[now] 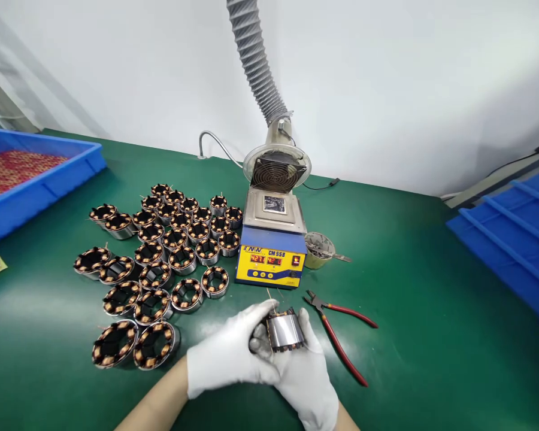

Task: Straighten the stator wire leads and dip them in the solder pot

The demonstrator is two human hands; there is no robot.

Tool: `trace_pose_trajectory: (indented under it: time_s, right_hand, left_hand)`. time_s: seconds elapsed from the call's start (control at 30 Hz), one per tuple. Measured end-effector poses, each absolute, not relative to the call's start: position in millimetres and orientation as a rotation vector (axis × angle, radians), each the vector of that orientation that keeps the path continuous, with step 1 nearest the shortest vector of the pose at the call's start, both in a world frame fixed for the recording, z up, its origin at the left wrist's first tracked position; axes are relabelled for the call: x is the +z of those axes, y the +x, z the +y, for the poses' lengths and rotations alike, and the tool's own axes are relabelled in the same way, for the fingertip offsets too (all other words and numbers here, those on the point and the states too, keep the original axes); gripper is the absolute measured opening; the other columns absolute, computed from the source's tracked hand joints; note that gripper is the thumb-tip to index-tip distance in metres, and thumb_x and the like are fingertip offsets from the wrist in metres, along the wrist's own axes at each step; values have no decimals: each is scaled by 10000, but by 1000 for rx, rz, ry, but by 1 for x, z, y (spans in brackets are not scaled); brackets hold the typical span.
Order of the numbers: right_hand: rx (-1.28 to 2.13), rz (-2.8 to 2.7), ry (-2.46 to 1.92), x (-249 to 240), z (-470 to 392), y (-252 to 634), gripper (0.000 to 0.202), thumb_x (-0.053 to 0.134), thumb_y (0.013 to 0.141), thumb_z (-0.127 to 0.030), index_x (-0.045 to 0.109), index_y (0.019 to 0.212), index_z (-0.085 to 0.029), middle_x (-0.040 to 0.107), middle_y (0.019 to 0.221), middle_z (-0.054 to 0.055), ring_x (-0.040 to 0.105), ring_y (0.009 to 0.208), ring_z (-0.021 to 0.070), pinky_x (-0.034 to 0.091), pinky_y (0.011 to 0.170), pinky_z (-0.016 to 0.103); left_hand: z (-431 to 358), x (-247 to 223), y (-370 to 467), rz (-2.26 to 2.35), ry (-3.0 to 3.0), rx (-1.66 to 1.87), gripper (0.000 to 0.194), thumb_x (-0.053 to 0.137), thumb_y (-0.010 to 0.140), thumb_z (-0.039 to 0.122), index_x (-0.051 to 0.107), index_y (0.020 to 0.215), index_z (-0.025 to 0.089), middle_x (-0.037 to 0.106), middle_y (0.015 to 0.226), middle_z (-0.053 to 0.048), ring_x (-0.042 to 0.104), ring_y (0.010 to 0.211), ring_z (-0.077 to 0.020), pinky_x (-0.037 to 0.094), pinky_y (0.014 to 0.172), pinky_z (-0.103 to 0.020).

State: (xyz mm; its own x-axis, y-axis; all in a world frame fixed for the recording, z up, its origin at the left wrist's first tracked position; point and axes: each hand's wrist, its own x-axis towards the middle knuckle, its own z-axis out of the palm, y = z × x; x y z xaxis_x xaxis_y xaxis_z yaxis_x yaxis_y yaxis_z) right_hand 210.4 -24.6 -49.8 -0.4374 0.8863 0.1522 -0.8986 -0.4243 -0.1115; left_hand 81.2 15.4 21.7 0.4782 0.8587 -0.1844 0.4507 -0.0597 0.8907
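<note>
Between my two white-gloved hands is a motor stator (286,331), a shiny steel ring with black insulation and copper windings; a loose wire end sticks up from it. My left hand (236,350) closes on its left side, thumb and fingers at the wire. Underneath and along its right side, my right hand (306,374) cradles the ring, fingers wrapped round it. Just right of the hands lie red-handled cutting pliers (336,332), jaws toward the solder pot. Many similar stators (155,306) stand in loose rows to the left.
Behind the hands stands a yellow and blue solder pot (270,263) with a lit display. Above it hang a fan (276,173) and a grey duct (256,60). A small tin (320,250) holds a metal scraper. Blue bins (63,179) are at left and a blue crate (516,233) at right.
</note>
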Motion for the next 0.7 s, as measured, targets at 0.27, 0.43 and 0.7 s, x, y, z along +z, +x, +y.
trace_pose_trajectory:
  time_s: [0.27,0.43,0.7]
  right_hand:
    - [2066,-376,27,-56,-29,207,427,651,739,-494,691,929,-114,652,869,90,616,720,152,435,590,201]
    - [2104,-413,-5,-56,-32,211,460,683,698,-494,672,1026,-172,648,838,85,610,671,145,417,562,194]
    - [1668,-632,-375,-55,-39,202,366,643,772,-410,586,1096,-248,601,1079,36,578,959,164,427,857,310]
  left_hand:
    - [10,17,97,1187,1267,831,338,663,564,260,651,828,49,641,812,-92,582,672,-118,488,621,-189]
    - [21,21,87,945,1048,1150,465,741,547,349,575,867,56,613,742,-60,588,715,-85,489,683,-136]
    - [14,17,90,1125,1218,828,388,707,569,319,611,817,36,607,694,-62,483,479,-49,404,483,-160]
